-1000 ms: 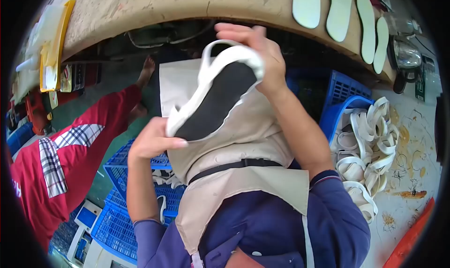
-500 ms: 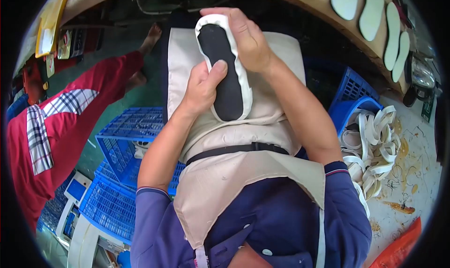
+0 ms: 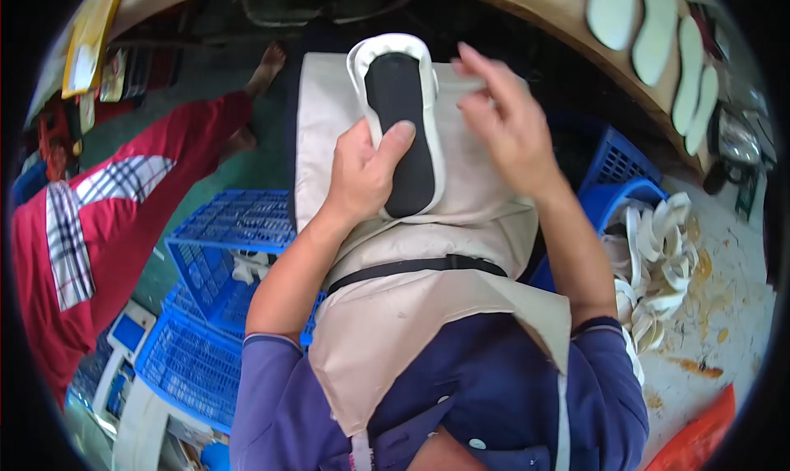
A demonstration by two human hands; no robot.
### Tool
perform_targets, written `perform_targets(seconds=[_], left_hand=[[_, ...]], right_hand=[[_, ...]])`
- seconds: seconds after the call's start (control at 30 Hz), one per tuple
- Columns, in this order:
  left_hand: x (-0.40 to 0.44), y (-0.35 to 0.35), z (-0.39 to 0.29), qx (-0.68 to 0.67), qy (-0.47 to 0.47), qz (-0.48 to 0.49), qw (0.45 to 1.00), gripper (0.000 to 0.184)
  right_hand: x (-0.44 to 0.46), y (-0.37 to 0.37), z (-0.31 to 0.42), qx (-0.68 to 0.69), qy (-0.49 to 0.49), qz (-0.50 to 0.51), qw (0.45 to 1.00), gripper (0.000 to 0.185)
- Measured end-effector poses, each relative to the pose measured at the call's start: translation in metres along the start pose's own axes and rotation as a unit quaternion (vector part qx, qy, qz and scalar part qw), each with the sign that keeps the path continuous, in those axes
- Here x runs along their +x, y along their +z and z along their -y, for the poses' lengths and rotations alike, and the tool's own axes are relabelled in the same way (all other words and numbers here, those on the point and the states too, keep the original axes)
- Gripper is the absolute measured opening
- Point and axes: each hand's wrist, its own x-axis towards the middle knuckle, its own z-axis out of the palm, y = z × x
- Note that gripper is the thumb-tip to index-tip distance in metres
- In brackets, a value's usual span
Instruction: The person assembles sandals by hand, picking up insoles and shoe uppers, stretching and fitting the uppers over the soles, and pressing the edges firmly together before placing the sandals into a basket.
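A white-edged shoe piece (image 3: 400,174) with a flat black sole-shaped face lies above the apron on my lap, its rounded white end pointing away from me. My left hand (image 3: 366,168) grips it from the left side, thumb pressed on the black face and the other fingers hidden beneath. To the right of the piece, my right hand (image 3: 510,125) hovers over the beige apron (image 3: 329,92), apart from the shoe piece. Its fingers are spread, slightly blurred by motion, and hold nothing.
White insole shapes (image 3: 657,39) line the table edge at upper right. A blue bin (image 3: 621,203) and a heap of white straps (image 3: 658,257) are at right. Blue crates (image 3: 189,356) stand at left, near another person's red trousers (image 3: 123,191).
My right hand has come off the white edge of the shoe piece and moved right. The piece has shifted slightly toward me and turned more upright in view, still in my left hand.
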Motion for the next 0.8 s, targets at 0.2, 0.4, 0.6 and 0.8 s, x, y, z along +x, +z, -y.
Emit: perform_targets(seconds=[0.2,0.4,0.6,0.8], left_hand=[[-0.004,-0.038,-0.048,0.329,0.195,-0.012,0.924,0.04],[0.015,-0.03,-0.09,0.268,0.268,0.009,0.925,0.019],[0.021,-0.041,-0.055,0.218,0.287,0.005,0.933,0.019],[0.004,-0.043,-0.02,0.184,0.208,-0.012,0.961,0.026]], right_hand=[[0.055,-0.046,0.044,0.142,0.061,0.209,0.966,0.032],[0.052,-0.02,0.043,0.142,0.051,0.184,0.971,0.03],[0.026,0.023,0.013,0.095,-0.091,0.011,0.991,0.026],[0.002,0.033,-0.009,0.02,-0.119,0.037,0.992,0.033]])
